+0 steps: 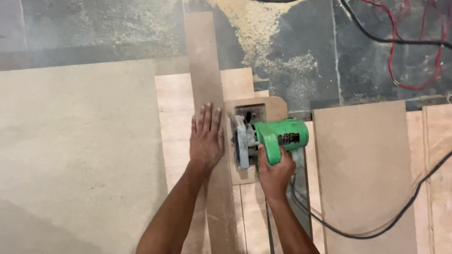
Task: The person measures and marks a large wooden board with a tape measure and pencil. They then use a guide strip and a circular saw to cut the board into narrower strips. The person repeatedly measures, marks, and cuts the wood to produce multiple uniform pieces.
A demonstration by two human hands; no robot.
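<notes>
My left hand (206, 136) lies flat, fingers together, on a long narrow wooden strip (204, 57) that runs away from me across the boards. Just right of it, my right hand (275, 172) grips the handle of a green circular saw (275, 138). The saw sits on a wooden base plate (269, 107) that butts against the strip's right edge. Its blade housing faces the strip. A light plywood sheet (174, 113) lies under the strip and the saw.
A large board (62, 153) covers the floor at left; another board (364, 172) lies at right. The saw's black cable (415, 196) loops across the right boards. Red wire (422, 76) and sawdust (258, 24) lie on the dark stone floor beyond.
</notes>
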